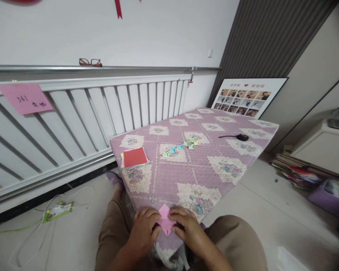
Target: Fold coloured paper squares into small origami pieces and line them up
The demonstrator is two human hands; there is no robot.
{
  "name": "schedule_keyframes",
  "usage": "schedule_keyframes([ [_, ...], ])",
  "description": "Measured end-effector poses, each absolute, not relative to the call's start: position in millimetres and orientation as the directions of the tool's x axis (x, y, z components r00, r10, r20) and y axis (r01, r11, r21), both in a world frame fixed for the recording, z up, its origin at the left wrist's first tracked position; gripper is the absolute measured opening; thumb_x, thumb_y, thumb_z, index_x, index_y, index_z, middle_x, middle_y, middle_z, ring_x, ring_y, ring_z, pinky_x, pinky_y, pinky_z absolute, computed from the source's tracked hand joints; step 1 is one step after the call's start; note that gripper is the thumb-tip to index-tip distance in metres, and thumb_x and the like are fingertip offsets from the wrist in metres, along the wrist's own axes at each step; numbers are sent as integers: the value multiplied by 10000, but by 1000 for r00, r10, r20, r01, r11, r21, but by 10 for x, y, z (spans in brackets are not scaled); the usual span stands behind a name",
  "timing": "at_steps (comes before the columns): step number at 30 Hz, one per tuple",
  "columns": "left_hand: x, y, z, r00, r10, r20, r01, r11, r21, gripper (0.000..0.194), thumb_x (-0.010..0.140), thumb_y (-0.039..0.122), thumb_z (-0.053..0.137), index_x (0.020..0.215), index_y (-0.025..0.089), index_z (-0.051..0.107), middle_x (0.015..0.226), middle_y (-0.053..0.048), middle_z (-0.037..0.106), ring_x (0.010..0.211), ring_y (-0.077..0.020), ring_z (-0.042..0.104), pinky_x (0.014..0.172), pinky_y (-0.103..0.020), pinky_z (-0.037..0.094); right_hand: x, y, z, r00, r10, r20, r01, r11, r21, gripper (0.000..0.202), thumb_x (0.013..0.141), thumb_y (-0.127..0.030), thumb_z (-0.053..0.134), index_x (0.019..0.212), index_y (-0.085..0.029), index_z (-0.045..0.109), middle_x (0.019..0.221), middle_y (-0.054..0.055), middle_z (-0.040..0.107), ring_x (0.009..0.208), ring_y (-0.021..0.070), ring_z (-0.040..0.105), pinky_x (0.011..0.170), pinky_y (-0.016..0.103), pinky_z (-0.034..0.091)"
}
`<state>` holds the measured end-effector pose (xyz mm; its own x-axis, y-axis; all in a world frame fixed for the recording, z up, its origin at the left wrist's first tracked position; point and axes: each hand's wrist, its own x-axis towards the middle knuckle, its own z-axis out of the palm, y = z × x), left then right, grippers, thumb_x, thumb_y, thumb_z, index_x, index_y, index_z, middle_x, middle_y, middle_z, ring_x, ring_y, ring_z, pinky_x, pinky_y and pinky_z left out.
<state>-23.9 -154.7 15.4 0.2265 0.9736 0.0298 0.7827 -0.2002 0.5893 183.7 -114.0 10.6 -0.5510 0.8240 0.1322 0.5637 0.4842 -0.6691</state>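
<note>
2 hands (pixel 185 227) grip folded pink paper (pixel 166 219).

Tablecloth (pixel 172 178): between the pink paper (pixel 165 216) and the folded papers (pixel 172 150), we have open way.
Left side: the paper stack (pixel 135 157) blocks us.
Middle: the folded papers are our small obstacles.
Farther right: we meet the black object (pixel 242 137).
Wall side: the radiator (pixel 103 109) closes our passage.

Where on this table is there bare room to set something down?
Free tablecloth lies between the folded papers and pink sheet, and between those papers and the black object. Crowded: the near corner, where left hand and right hand hold that sheet, and beneath the paper stack.
</note>
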Motion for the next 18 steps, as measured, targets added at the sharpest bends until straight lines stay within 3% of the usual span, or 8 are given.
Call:
schedule_keyframes([
  [6,-197,-1509,149,178,982,66,780,-182,598,212,837,231,502,982,277,651,1058,5,649,1010,-205,517,915,-377,309,1773,-1140,102,-486,853,190,585,480,-654,132,837,-207,549,839,-261,669,973,11,678,964,191,589,864,352,389],
  [12,-135,-1436,86,100,992,73,838,-124,531,178,842,193,488,779,225,651,923,-10,634,919,-198,517,872,-365,316,1705,-1139,88,-412,885,218,679,458,-574,63,826,-221,572,804,-223,631,920,29,648,909,207,568,814,349,392],
  [18,-145,-1396,136,18,1000,16,894,-23,447,145,833,268,527,744,205,621,887,-23,604,914,-200,511,833,-349,310,1671,-1138,23,-338,909,244,773,416,-479,137,841,-259,570,717,-203,573,841,36,601,849,213,539,748,332,383],
])
